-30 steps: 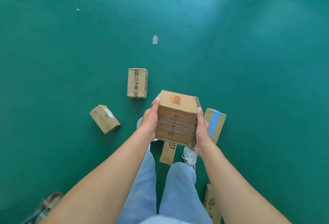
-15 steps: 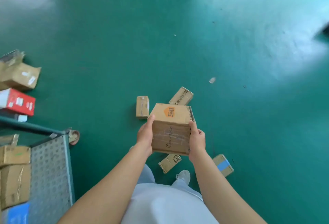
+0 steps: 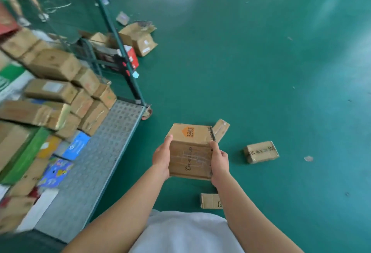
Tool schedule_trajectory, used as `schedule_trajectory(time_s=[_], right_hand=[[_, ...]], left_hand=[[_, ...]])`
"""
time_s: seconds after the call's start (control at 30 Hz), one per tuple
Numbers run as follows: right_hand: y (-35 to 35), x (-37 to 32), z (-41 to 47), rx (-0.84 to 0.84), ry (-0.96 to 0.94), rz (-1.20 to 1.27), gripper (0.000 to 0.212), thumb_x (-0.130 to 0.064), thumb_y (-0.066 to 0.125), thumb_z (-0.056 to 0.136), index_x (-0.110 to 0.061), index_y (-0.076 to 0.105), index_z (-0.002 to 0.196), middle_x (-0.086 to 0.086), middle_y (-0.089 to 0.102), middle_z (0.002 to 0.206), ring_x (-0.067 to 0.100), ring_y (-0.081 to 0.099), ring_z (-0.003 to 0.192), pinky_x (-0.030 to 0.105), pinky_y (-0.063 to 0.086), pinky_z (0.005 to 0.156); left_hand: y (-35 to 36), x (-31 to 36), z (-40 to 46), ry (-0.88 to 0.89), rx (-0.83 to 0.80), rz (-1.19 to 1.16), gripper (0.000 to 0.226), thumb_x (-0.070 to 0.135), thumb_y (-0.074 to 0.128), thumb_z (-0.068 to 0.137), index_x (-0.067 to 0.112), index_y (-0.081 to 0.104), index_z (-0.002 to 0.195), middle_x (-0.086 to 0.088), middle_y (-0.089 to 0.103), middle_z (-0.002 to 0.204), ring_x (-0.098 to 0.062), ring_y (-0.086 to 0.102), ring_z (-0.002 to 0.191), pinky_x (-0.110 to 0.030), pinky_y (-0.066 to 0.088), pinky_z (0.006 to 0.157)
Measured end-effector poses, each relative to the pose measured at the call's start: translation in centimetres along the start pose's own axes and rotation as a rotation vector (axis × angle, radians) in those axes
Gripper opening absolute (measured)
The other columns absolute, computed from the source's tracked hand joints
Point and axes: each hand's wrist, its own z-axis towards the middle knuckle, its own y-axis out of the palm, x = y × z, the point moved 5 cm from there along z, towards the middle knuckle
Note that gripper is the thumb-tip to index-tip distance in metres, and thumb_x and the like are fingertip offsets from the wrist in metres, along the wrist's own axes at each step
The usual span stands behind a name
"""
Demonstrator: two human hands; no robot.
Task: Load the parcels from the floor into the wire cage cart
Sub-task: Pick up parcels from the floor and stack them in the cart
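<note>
While fingers (image 3: pixel 168 139) clasp the box (image 3: pixel 190 152), cart (image 3: pixel 112 132) just left, parcels (image 3: pixel 261 151) beyond.

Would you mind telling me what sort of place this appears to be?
Probably a parcel sorting or warehouse area: a wire cage cart stacked with cardboard parcels, a painted green floor with more taped boxes scattered on it, and a person carrying one box in both hands.

A torn open carton (image 3: pixel 140 38) and paper scraps (image 3: pixel 308 158) lie on the green floor (image 3: pixel 261 62).
</note>
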Motion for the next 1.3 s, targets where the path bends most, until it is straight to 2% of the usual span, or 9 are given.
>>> schedule_trajectory(time_s=[0.4, 0.6, 0.67, 0.8, 0.9, 1.0, 1.1, 1.2, 1.3], right_hand=[[25.1, 5.4, -8.4, -0.242, -0.074, -0.254, 0.068, -0.072, 0.062, 0.078, -0.023, 0.049, 0.123, 0.007, 0.066, 0.112, 0.031, 0.071, 0.096, 0.057, 0.059, 0.089], [37.3, 9.1, -12.9, -0.43, -0.109, -0.47, 0.083, -0.084, 0.063, 0.058, -0.029, 0.052, 0.118, 0.005, 0.067, 0.111, 0.032, 0.07, 0.097, 0.057, 0.057, 0.091], [41.1, 10.5, -14.7, -0.502, -0.123, -0.536, 0.08, -0.084, 0.063, 0.058, -0.03, 0.053, 0.116, 0.005, 0.067, 0.111, 0.032, 0.069, 0.099, 0.057, 0.057, 0.092], [47.9, 13.5, -18.5, -0.632, -0.158, -0.685, 0.072, -0.084, 0.062, 0.059, -0.033, 0.053, 0.109, 0.005, 0.064, 0.115, 0.031, 0.065, 0.103, 0.056, 0.054, 0.096], [52.3, 15.6, -21.6, -0.745, -0.183, -0.763, 0.062, -0.082, 0.062, 0.067, -0.034, 0.052, 0.105, 0.005, 0.062, 0.116, 0.032, 0.063, 0.106, 0.057, 0.053, 0.098], [56.3, 17.4, -24.4, -0.828, -0.196, -0.81, 0.06, -0.079, 0.063, 0.073, -0.031, 0.053, 0.106, 0.006, 0.063, 0.114, 0.03, 0.063, 0.105, 0.057, 0.053, 0.098], [60.0, 18.8, -26.6, -0.903, -0.186, -0.812, 0.064, -0.079, 0.065, 0.069, -0.029, 0.055, 0.107, 0.007, 0.066, 0.114, 0.03, 0.065, 0.104, 0.056, 0.054, 0.097], [64.2, 20.2, -28.6, -0.969, -0.168, -0.863, 0.069, -0.084, 0.063, 0.064, -0.03, 0.053, 0.107, 0.006, 0.064, 0.117, 0.03, 0.064, 0.106, 0.057, 0.053, 0.098], [69.0, 21.2, -30.2, -1.056, -0.201, -0.899, 0.078, -0.088, 0.057, 0.066, -0.028, 0.053, 0.115, 0.005, 0.062, 0.12, 0.029, 0.061, 0.11, 0.054, 0.051, 0.1]], left_hand=[[-26.3, 2.8, 2.9, 0.024, 0.179, -0.341, 0.065, 0.08, 0.062, 0.08, 0.025, 0.063, 0.115, -0.009, 0.071, 0.109, -0.032, 0.069, 0.097, -0.046, 0.057, 0.078], [-39.1, 1.1, 2.4, 0.081, 0.312, -0.614, 0.076, 0.086, 0.068, 0.061, 0.028, 0.071, 0.11, -0.003, 0.077, 0.105, -0.031, 0.075, 0.095, -0.044, 0.059, 0.074], [-43.1, 0.0, 2.4, 0.11, 0.359, -0.709, 0.079, 0.086, 0.07, 0.059, 0.027, 0.074, 0.11, -0.004, 0.079, 0.102, -0.032, 0.076, 0.093, -0.053, 0.061, 0.079], [-49.4, -1.3, -0.8, 0.116, 0.471, -0.825, 0.063, 0.082, 0.065, 0.074, 0.03, 0.072, 0.108, -0.003, 0.079, 0.101, -0.03, 0.075, 0.094, -0.046, 0.058, 0.08], [-53.7, -2.3, -2.7, 0.115, 0.579, -0.927, 0.063, 0.084, 0.065, 0.074, 0.033, 0.069, 0.111, -0.001, 0.075, 0.107, -0.028, 0.07, 0.1, -0.046, 0.053, 0.085], [-57.7, -3.6, -2.5, 0.117, 0.662, -1.014, 0.093, 0.099, 0.067, 0.045, 0.043, 0.065, 0.119, 0.004, 0.07, 0.123, -0.027, 0.066, 0.113, -0.054, 0.05, 0.099], [-61.7, -4.8, -1.1, 0.187, 0.71, -1.092, 0.086, 0.096, 0.069, 0.047, 0.046, 0.068, 0.117, 0.006, 0.073, 0.122, -0.027, 0.069, 0.114, -0.057, 0.053, 0.098], [-67.2, -6.5, 2.2, 0.237, 0.808, -1.105, 0.088, 0.101, 0.068, 0.044, 0.05, 0.069, 0.117, 0.011, 0.062, 0.142, -0.025, 0.062, 0.126, -0.058, 0.05, 0.099], [-71.0, -5.1, 2.7, 0.283, 0.877, -1.093, 0.086, 0.099, 0.066, 0.051, 0.047, 0.068, 0.12, 0.008, 0.066, 0.135, -0.026, 0.064, 0.122, -0.058, 0.051, 0.1]])
